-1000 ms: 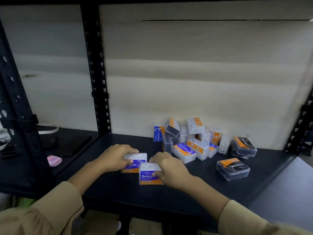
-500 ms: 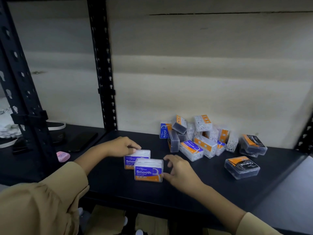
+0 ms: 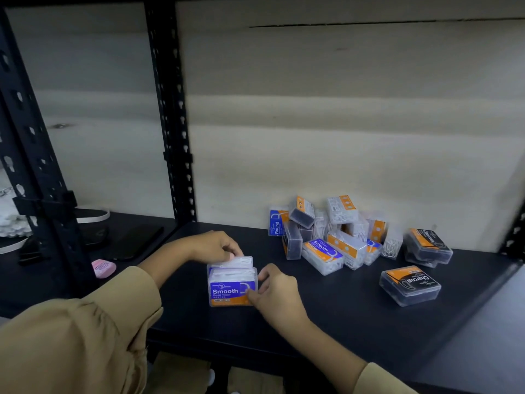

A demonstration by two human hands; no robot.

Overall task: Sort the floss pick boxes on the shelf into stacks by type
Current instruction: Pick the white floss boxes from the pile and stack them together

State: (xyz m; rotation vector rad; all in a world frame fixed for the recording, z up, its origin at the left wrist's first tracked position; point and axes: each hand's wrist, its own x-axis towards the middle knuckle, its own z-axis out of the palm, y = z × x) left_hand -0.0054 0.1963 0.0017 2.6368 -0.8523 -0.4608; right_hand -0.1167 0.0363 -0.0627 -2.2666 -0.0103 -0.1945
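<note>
I've got two "Smooth" boxes standing on edge, front of shelf. Left hand fingers curled on the rear box's top; right hand pinches the front box's right edge. Smaller print unreadable. Mixed pile by the back wall: "Round", "Smooth" legible, rest blurred. Two "Charcoal" boxes sit to its right.

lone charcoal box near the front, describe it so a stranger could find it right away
Start at the jumbled pile of boxes against the back wall on the black shelf. Come forward and right to the lone charcoal box lying flat by itself. It is dark with an orange label, unlike the two stacked Charcoal boxes behind it.
</note>
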